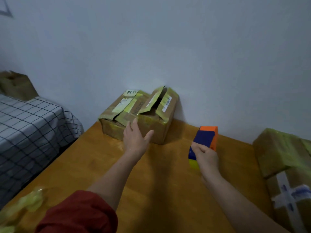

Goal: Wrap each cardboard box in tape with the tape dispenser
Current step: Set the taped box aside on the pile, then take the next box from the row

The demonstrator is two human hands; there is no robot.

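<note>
sleeve, left hand open by 2 boxes (torn); right hand grips 1 tape dispenser.

Checked bedding beside wooden table

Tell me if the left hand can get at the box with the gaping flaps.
Probably yes: the left hand is open right at the front of that box, with nothing between them.

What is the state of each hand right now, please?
Left hand: open, fingers straight, at the front of a cardboard box by the wall.
Right hand: closed around the tape dispenser.
</note>
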